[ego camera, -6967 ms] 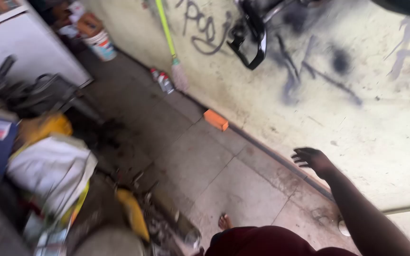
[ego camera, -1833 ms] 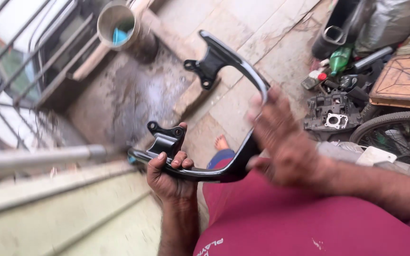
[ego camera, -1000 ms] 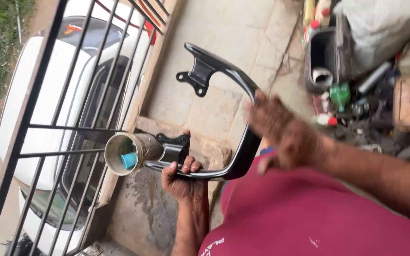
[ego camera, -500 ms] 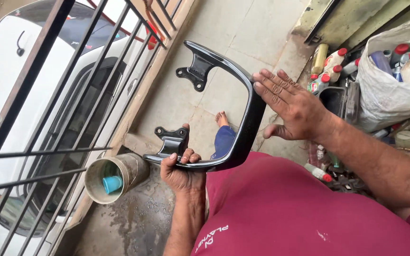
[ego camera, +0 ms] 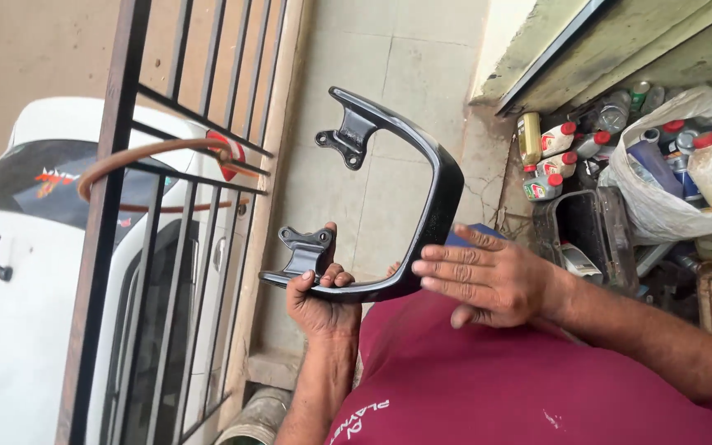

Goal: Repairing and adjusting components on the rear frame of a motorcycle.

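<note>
Right now my left hand (ego camera: 320, 301) is curled in a firm fist around the lower arm of a glossy black U-shaped metal grab rail (ego camera: 432, 206), just beside one of its two flat mounting brackets (ego camera: 306, 250); thumb and fingers wrap the bar fully. The rail stands up in front of my chest, above my dark red shirt (ego camera: 496, 387), its bend to the right and its second bracket (ego camera: 348, 136) pointing at the pale tiled floor (ego camera: 389, 66). My right hand (ego camera: 488, 280) lies flat and spread, fingers together and straight, palm against the outer curve of the bend, pinching nothing.

To do this well, I judge the left grip should stay close to the bracket so the rail cannot twist, while the open palm runs along the curve with light, even pressure, feeling for dents or grit. Keep the brackets clear of the dark iron window grille (ego camera: 166, 206) on my left, and away from the plastic oil bottles (ego camera: 550, 156) by the wall.
</note>
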